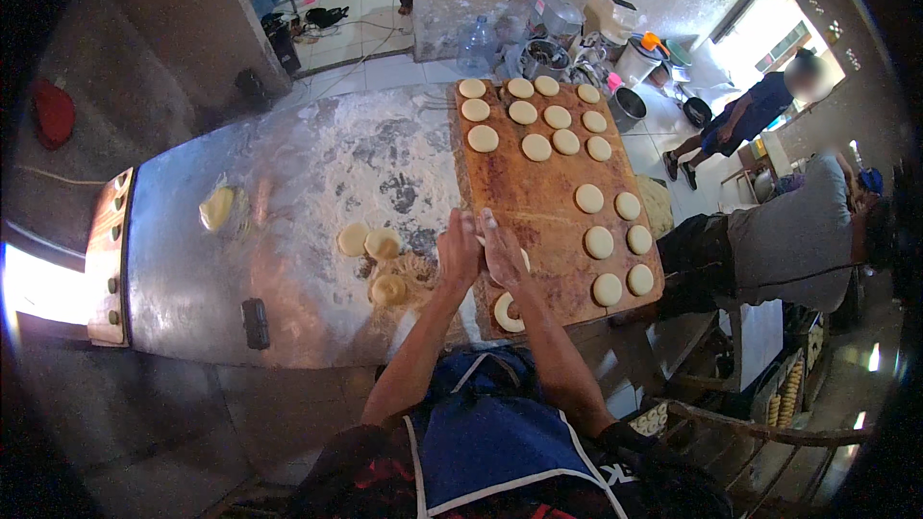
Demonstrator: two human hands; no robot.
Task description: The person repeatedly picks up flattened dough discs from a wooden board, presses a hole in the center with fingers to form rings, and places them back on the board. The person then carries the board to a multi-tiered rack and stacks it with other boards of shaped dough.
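Observation:
My left hand (459,250) and my right hand (501,248) are close together, palms facing, over the left edge of a brown wooden board (524,192). Their fingers are straight and pressed together. A sliver of pale dough shows beside them, but what lies between the palms is hidden. Another dough round (525,260) peeks out from behind my right hand. Nearer me, a dough round (509,312) is partly covered by my right forearm. Left of my hands, flat dough rounds (353,239) lie on the floured metal table (288,259). Several more rounds (589,198) stand in rows on the board.
A dough lump (217,209) in clear plastic and a dark oblong object (255,323) lie on the table's left part. Another board (108,259) stands at its left end. Beyond the board are pots and buckets (628,108). Two people (760,115) are at the right.

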